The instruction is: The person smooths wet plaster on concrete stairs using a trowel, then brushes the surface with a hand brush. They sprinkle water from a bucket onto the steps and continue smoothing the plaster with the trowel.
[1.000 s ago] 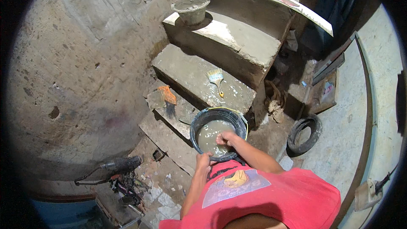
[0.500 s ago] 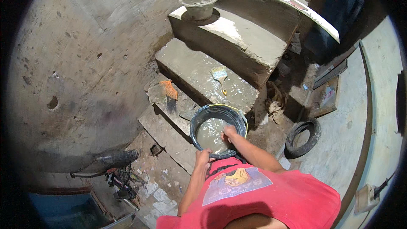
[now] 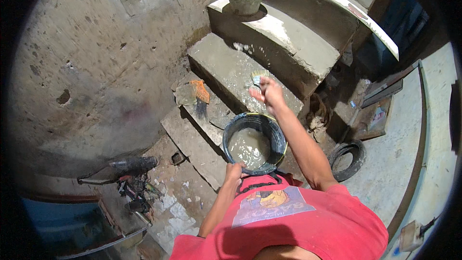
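A black bucket [image 3: 280, 137] holds thin grey slurry [image 3: 249, 147] in front of my body, tilted a little. My left hand [image 3: 234, 170] grips its near rim, with the fingers partly hidden. Over the wet middle step [image 3: 219, 60], my right hand [image 3: 270, 95] is raised with its fingers apart and slightly blurred, holding nothing I can see. Beyond those fingers lies a paintbrush [image 3: 259, 74] on the step, its handle mostly covered by the hand. Pale splashes [image 3: 243, 47] show at the back of this step, below the riser.
A grey bucket [image 3: 244, 1] stands on the upper step by the rough wall [image 3: 120, 58]. On the lower step lies an orange-handled brush [image 3: 200, 92] with dark bristles. To the right is a tyre [image 3: 347, 160]; debris [image 3: 137, 195] litters the floor at left.
My right hand has come out of the slurry and moved up and forward over the step. Pale splashes now show there. My left hand stays on the bucket rim; the whole view has shifted slightly.
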Tool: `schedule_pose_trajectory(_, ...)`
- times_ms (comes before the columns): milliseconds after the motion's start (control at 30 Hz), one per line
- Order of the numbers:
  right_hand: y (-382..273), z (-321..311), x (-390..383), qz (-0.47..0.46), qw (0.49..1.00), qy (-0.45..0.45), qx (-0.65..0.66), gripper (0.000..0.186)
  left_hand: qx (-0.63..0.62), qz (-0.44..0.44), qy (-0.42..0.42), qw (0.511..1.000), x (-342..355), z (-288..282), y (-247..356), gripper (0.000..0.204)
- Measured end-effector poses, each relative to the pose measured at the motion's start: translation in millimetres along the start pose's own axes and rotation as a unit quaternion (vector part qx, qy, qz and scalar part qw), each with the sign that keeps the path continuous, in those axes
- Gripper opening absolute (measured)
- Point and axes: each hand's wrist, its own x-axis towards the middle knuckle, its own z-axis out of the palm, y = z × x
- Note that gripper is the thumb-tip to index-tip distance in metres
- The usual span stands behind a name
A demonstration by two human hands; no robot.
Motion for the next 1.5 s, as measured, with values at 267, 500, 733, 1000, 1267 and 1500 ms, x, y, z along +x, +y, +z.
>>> schedule_pose_trajectory(267,180.6,-104.5,-44.4,0.241,0.873,0.018,-0.423,0.027,-0.013,0.009,0.015,1.0,3.5,-3.4,1.7,0.033)
schedule_pose_trajectory(500,252.4,-127.2,-29.3,0.371,0.918,-0.076,-0.119,0.018,-0.001,0.007,0.014,1.0,4.5,1.0,4.8,0.038)
schedule_pose_trajectory(733,7.2,-16.7,13.4,-0.207,0.978,0.007,-0.004,0.047,-0.023,0.02,0.001,1.0,-10.5,-4.4,6.9,0.036)
schedule_pose_trajectory(1000,188.8,-97.1,-31.3,0.147,0.867,0.031,-0.476,0.025,-0.024,0.016,0.018,0.999,-6.4,-10.6,5.0,0.029)
schedule_pose_trajectory(1267,223.1,-82.8,-37.6,0.497,0.862,-0.038,0.087,0.024,-0.028,0.016,0.018,0.999,-9.5,-11.9,6.3,0.031)
schedule_pose_trajectory(1500,55.7,-30.5,-4.9,-0.074,0.991,0.099,-0.055,0.025,-0.026,-0.011,0.015,0.999,-1.6,-24.3,-1.5,0.036)
